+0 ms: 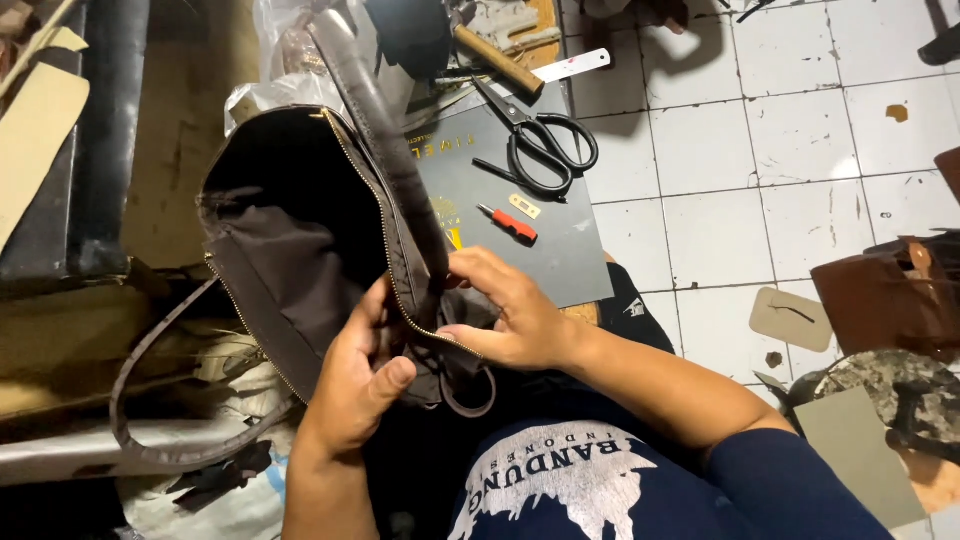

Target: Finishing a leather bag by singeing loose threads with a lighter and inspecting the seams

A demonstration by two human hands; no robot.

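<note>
Busy at the zip end of a brown bag (300, 250), held up over the lap with its mouth wide open and dark inside. Left hand (360, 385) wrapped shut around the bag's near edge, thumb pressed on top. Right hand (505, 315) just beside it, fingers bent and pinching the cloth by the gold zip (385, 250). Hard to see what sits under those fingertips, maybe the zip's end.

Looks like a checking or fixing step on that corner. For a next move: a firm hold with the left hand, and small, careful work from the right fingers, since the zip edge is thin and floppy.

Looping down left of the bag, a long brown strap (150, 400).

Right of the bag, flat on the white tile floor (720, 150), a dark grey board (560, 250) shaped like a rectangle, with gold print near the bag's side. On that board: black scissors (545, 145), a little red-handled tool (512, 224) and a tiny tan tag (524, 206). Past the board, farther from the bag, a hammer (497, 60) with a wooden handle and a white strip (572, 65).

Above the bag, a crinkly clear plastic bag (285, 50). Far right of the bag, a flat tan patch (790, 318) and a brown leather piece (885, 295). Below the bag, a dark blue shirt (560, 480) with white print.
</note>
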